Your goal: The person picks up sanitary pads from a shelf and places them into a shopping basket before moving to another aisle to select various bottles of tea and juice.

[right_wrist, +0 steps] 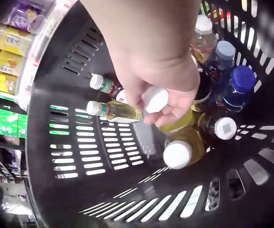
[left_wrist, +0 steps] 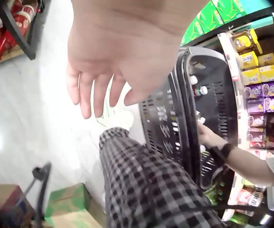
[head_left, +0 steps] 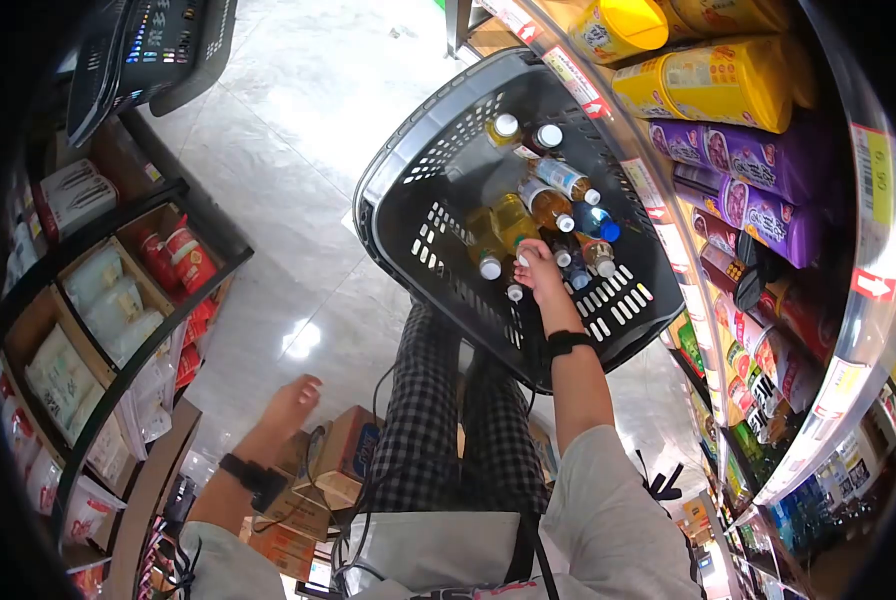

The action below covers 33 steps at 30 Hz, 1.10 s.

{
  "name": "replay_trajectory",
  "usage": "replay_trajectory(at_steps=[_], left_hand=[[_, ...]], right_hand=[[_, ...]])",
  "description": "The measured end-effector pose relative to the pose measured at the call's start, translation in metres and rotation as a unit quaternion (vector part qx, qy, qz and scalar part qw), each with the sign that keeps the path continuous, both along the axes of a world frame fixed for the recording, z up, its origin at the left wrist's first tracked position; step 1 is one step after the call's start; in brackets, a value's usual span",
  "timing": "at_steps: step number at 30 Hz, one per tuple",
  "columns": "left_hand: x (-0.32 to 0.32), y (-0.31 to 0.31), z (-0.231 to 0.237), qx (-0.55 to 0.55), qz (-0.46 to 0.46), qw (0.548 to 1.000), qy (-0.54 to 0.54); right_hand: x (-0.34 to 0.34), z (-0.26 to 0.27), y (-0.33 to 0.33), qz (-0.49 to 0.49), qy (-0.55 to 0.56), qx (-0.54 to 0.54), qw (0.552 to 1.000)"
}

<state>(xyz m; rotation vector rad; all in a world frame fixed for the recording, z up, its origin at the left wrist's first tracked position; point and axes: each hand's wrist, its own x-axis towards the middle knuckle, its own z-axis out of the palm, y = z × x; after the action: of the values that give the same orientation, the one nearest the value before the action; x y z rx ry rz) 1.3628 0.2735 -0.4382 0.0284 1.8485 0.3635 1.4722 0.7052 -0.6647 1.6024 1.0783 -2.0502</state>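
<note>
My right hand (head_left: 539,270) reaches down into a black shopping basket (head_left: 398,165). Its thumb and fingers pinch the white cap (right_wrist: 156,99) of a bottle of yellow liquid (head_left: 511,218), which leans among other bottles. In the right wrist view the hand hides part of that bottle. Around it lie a bottle with a blue cap (right_wrist: 243,78), a yellowish bottle with a white cap (right_wrist: 177,154) and several drinks in brown and clear bottles. My left hand (left_wrist: 120,52) hangs over the floor left of the basket, fingers loosely extended and holding nothing.
Right of the basket runs a shelf with yellow canisters (head_left: 708,82) and purple packs (head_left: 738,150). On the left stands a low shelf of bagged goods (head_left: 118,300). More black baskets (head_left: 158,50) are at upper left. Cardboard boxes (head_left: 348,455) sit by my legs.
</note>
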Motion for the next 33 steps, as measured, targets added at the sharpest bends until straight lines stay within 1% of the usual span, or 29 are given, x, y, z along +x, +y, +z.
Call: replay_trajectory(at_steps=[1,3,5,7,9,11,13,14,15,17,18,20,21,22,23,24,25,26,27,28,29,30,31,32,33], left_hand=[[-0.004,-0.012,-0.005,-0.01,-0.002,1.0,0.022],[-0.021,-0.014,-0.009,-0.021,-0.018,0.997,0.076],[-0.031,-0.018,-0.027,-0.013,-0.02,0.989,0.147],[-0.041,0.011,-0.029,0.048,0.023,0.978,0.2],[-0.043,0.057,-0.022,0.117,0.085,0.968,0.205],[-0.039,0.108,-0.007,0.19,0.072,0.965,0.167],[-0.026,0.159,0.007,0.24,0.008,0.951,0.194],[-0.018,0.181,0.013,0.275,0.023,0.941,0.196],[-0.01,0.198,0.019,0.309,0.037,0.93,0.197],[0.01,0.225,0.023,0.317,0.184,0.922,0.126],[0.015,0.24,0.038,0.322,0.255,0.908,0.088],[0.022,0.257,0.082,0.325,0.319,0.89,-0.002],[0.026,0.261,0.106,0.397,0.284,0.87,-0.075],[0.039,0.265,0.125,0.401,0.313,0.857,-0.087],[0.045,0.267,0.161,0.397,0.297,0.865,-0.077],[0.049,0.268,0.199,0.396,0.281,0.872,-0.066],[0.052,0.264,0.221,0.422,0.237,0.873,-0.06],[0.059,0.262,0.243,0.444,0.225,0.866,-0.053],[0.067,0.259,0.265,0.464,0.212,0.859,-0.047],[0.075,0.255,0.287,0.481,0.198,0.853,-0.043],[0.082,0.252,0.314,0.489,0.191,0.849,-0.067],[0.088,0.247,0.33,0.498,0.167,0.848,-0.071],[0.095,0.241,0.345,0.507,0.14,0.847,-0.076],[0.102,0.238,0.358,0.516,0.114,0.845,-0.081],[0.112,0.239,0.376,0.542,0.139,0.825,-0.08]], right_hand=[[0.005,0.009,0.0,-0.012,0.014,-0.007,1.0],[0.014,0.037,0.0,-0.029,0.044,-0.011,0.999],[0.023,0.071,0.001,0.002,0.061,0.016,0.998],[0.029,0.112,0.001,0.028,0.087,0.051,0.994],[0.04,0.148,0.002,0.056,0.091,0.082,0.991],[0.053,0.186,0.003,0.086,0.101,0.115,0.984],[0.067,0.23,0.005,0.107,0.117,0.126,0.979],[0.075,0.254,0.006,0.118,0.125,0.133,0.976],[0.085,0.28,0.006,0.107,0.146,0.134,0.974],[0.105,0.336,0.008,0.09,0.192,0.14,0.967],[0.113,0.365,0.011,0.099,0.203,0.148,0.963],[0.134,0.424,0.014,0.114,0.222,0.162,0.955],[0.144,0.449,0.014,0.105,0.236,0.157,0.953],[0.154,0.471,0.015,0.096,0.251,0.152,0.951],[0.164,0.493,0.016,0.088,0.266,0.147,0.948],[0.171,0.514,0.018,0.048,0.294,0.138,0.945],[0.18,0.534,0.018,0.008,0.32,0.127,0.939],[0.189,0.552,0.016,-0.034,0.344,0.112,0.932],[0.193,0.569,0.015,-0.009,0.406,0.171,0.898],[0.198,0.583,0.014,-0.023,0.41,0.2,0.89],[0.204,0.597,0.015,-0.04,0.413,0.229,0.881],[0.208,0.61,0.016,-0.059,0.418,0.26,0.869],[0.211,0.625,0.017,-0.092,0.453,0.247,0.852],[0.21,0.637,0.023,-0.08,0.498,0.269,0.82],[0.209,0.65,0.032,-0.065,0.54,0.291,0.787]])
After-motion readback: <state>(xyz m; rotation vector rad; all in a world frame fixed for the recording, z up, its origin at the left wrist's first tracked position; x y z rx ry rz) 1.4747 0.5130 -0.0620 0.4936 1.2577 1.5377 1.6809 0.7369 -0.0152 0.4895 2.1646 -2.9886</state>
